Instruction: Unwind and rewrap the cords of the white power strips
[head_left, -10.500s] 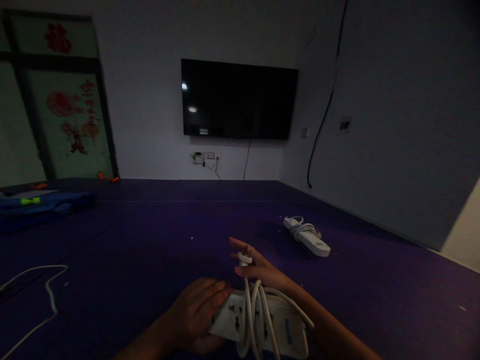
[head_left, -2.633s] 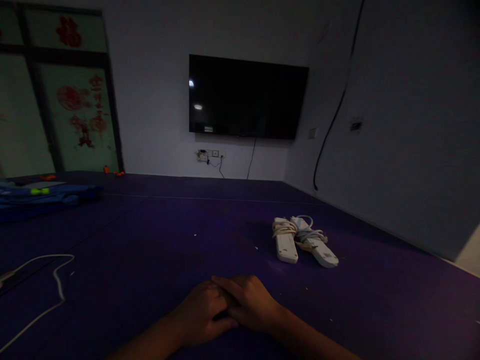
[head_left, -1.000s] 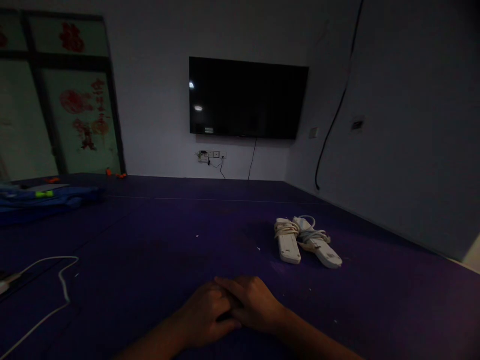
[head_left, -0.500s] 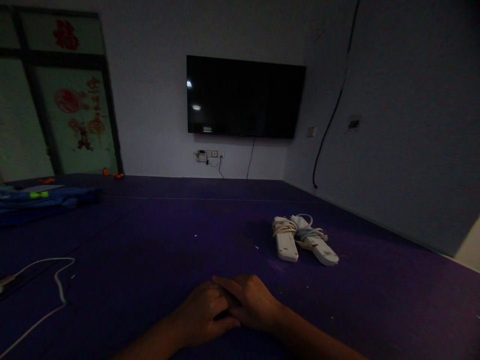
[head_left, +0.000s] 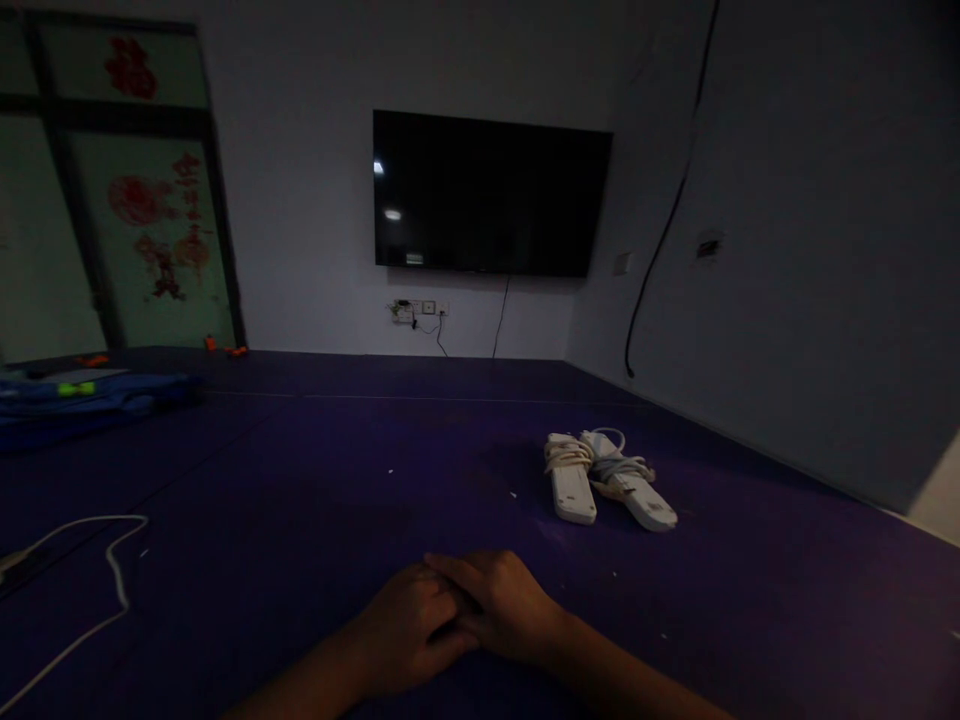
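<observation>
My left hand (head_left: 411, 622) and my right hand (head_left: 514, 605) are clasped together low in the middle of the view. The right hand's fingers lie over the left hand's, and both are curled closed. No object shows in either hand; the space between the palms is hidden. Beyond my right hand, two white power strips lie side by side on the purple floor covering (head_left: 337, 500). The left power strip (head_left: 574, 495) points nearly straight at me, while the right power strip (head_left: 649, 503) slants outward. Each has its pale cord wound around it.
At the left, a white cable (head_left: 112, 560) curves over the floor, with blue cloth (head_left: 142, 395) farther back. Small orange objects (head_left: 225, 346) lie near the glass door (head_left: 150, 240). A television (head_left: 491, 195) hangs above wall sockets (head_left: 428, 308). A black cord (head_left: 664, 235) trails down the right wall.
</observation>
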